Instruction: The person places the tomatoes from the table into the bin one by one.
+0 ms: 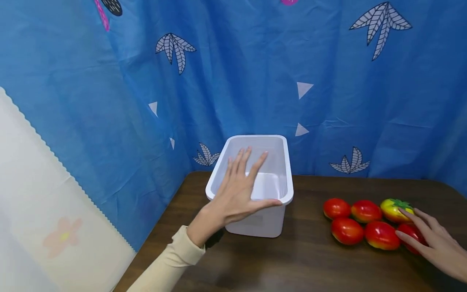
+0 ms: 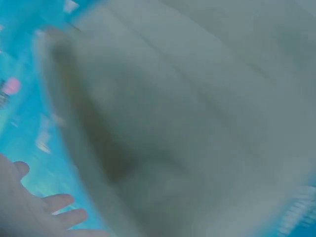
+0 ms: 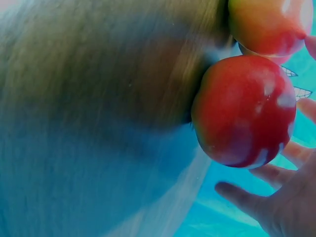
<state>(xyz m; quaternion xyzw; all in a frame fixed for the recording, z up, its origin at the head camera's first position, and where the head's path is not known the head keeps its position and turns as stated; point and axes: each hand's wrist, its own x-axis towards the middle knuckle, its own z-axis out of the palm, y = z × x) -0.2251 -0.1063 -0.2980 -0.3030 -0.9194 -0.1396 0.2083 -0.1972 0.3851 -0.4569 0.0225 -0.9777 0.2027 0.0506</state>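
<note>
1. Red, rounded, fruit-shaped pieces [image 1: 348, 231] look like hard plastic: smooth and glossy, with bright highlights on their skins.
2. The yellow, rounded piece with a green leafy top [image 1: 391, 211] has the same shiny, plastic-like finish.
3. The white, rectangular, deep tub [image 1: 255, 223] appears to be smooth moulded plastic, softly shiny on its inner floor.
4. The dark brown, wood-look tabletop [image 1: 303, 259] has streaked grain and a low sheen; the right wrist view shows blue reflected in it.
5. The blue, leaf-printed curtain [image 1: 255, 81] is thin, creased cloth.
6. The cream sleeve [image 1: 171, 259] is soft, matt fabric.
</note>
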